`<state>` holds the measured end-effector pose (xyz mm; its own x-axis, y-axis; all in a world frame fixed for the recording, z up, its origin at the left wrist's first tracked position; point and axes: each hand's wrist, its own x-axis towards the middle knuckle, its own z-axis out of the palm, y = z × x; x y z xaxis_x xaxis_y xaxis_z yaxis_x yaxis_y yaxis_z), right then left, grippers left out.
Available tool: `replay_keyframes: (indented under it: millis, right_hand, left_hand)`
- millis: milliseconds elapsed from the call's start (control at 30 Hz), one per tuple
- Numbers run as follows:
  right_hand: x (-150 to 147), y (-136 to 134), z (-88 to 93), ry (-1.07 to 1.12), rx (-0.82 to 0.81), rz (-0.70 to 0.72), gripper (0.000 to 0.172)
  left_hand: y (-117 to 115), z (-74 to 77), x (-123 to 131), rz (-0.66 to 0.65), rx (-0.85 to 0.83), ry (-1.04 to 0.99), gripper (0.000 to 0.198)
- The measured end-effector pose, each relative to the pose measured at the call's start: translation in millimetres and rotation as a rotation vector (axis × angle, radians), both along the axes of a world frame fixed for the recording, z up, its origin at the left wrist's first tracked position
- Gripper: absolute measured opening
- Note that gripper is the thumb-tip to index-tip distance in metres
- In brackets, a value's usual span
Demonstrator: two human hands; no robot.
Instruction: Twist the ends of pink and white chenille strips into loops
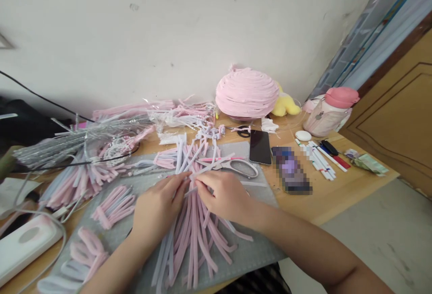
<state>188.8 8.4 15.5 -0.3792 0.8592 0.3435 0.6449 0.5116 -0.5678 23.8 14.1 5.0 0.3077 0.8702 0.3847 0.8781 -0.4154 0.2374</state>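
Note:
A loose bundle of pink and pale blue pipe cleaners [194,244] fans out toward me over the grey mat [254,244]. My left hand [158,206] is closed at the bundle's gathered middle, fingertips pinching from the left. From the right, my right hand [227,195] pinches the same spot, thumb and fingers curled together. A pale pipe cleaner [219,163] slants up and right from between the fingertips. The exact grip is partly hidden by my fingers. Just beyond my right hand lies a pair of scissors [241,167]. A small folded pink-and-blue bundle [114,206] rests left of my left hand.
Silver tinsel stems [74,143] and more pipe cleaners are heaped at the back left. A large pink wound dome [248,93] stands near the wall. Two phones, a black phone [259,146] and a lit phone [290,170], lie right, near markers [320,161] and a bottle [329,114].

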Motion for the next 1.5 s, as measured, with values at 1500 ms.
replay_keyframes:
  millis: [1500]
  right_hand:
    - [6.9,18.4,-3.4,0.338,-0.560,0.195,0.030]
  left_hand:
    - [7.9,-0.1,-5.7,0.034,-0.493,-1.001,0.028]
